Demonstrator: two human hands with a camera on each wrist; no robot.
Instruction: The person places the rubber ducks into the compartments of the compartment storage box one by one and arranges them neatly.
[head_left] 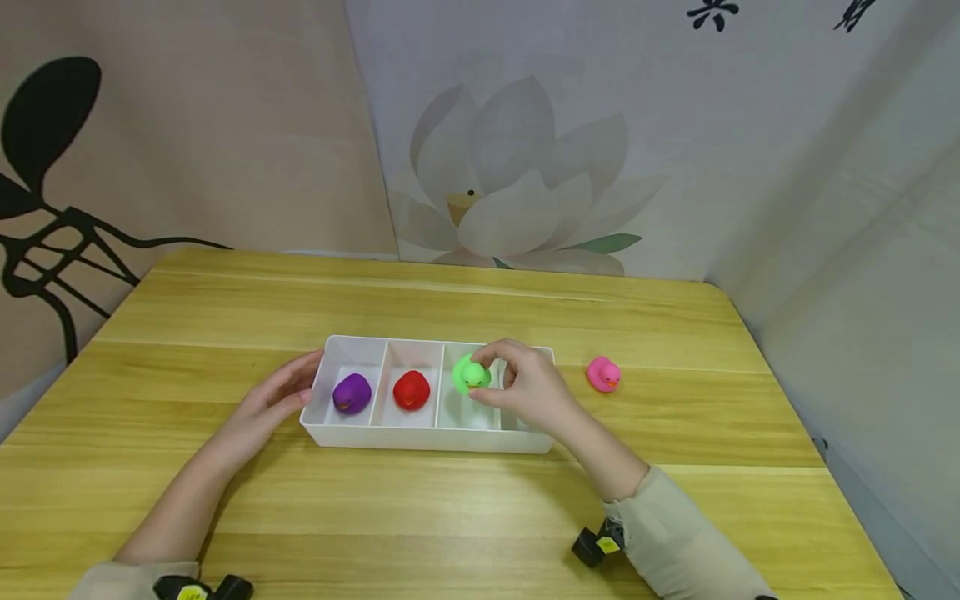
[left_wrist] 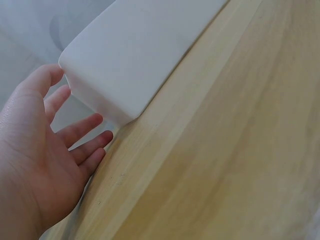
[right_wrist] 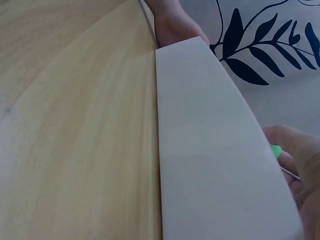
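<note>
My right hand (head_left: 528, 387) pinches a green rubber duck (head_left: 471, 375) over the third compartment of a white divided box (head_left: 420, 438). In the right wrist view only a sliver of the green duck (right_wrist: 276, 151) shows past the box wall. A purple duck (head_left: 352, 393) lies in the leftmost compartment, a red duck (head_left: 412, 390) in the one beside it. At the box's left end rests my left hand (head_left: 273, 398), fingers spread and touching the end wall; the left wrist view shows this hand (left_wrist: 55, 145) with loosely extended fingers. My right hand partly hides the rightmost compartment.
A pink duck (head_left: 603, 374) sits on the wooden table (head_left: 450, 517), right of the box. Behind the table hangs a pale curtain (head_left: 525, 150) printed with a lotus and dark plant shapes.
</note>
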